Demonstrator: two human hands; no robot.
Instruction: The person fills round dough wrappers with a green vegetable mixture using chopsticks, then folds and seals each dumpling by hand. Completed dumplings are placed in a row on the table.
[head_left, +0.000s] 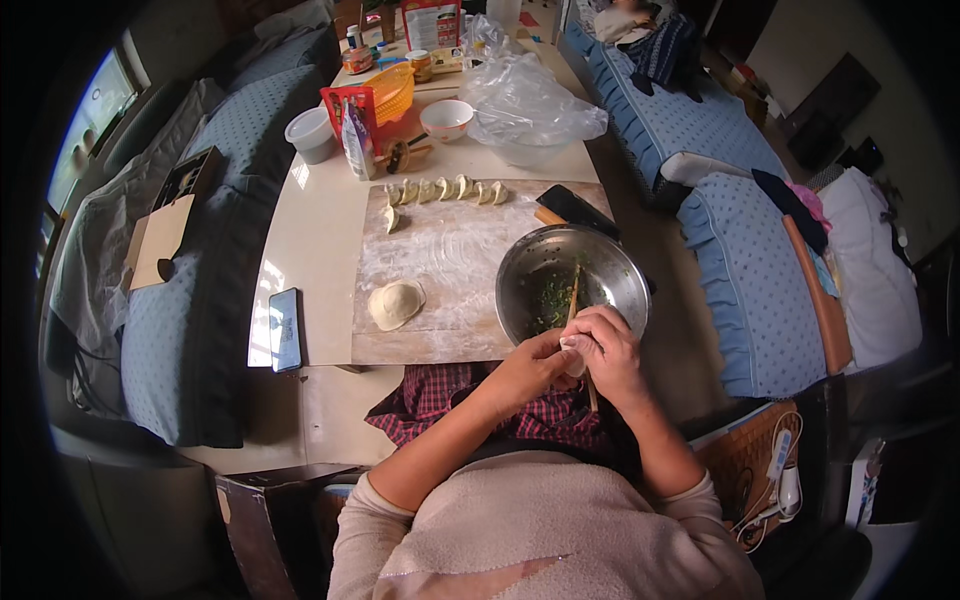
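Note:
My left hand (541, 365) and my right hand (606, 351) meet at the near edge of a steel mixing bowl (517, 259), their fingers pinching a pale dumpling (574, 363) between them. Chopped green filling (553, 298) lies in the bowl, and a pair of wooden chopsticks (575, 294) leans in it, passing behind my hands. On the floured wooden board (450, 262), left of the bowl, rests a stack of round dough wrappers (397, 304). Several folded dumplings (444, 189) form a row along the board's far side, with a single one (391, 219) below the row's left end.
A cleaver (577, 210) lies behind the bowl. Farther back are a patterned bowl (447, 120), a plastic-covered glass bowl (529, 150), a lidded tub (310, 135) and an orange basket (392, 91). A phone (285, 330) lies at the table's left edge. Another person sits at the far right.

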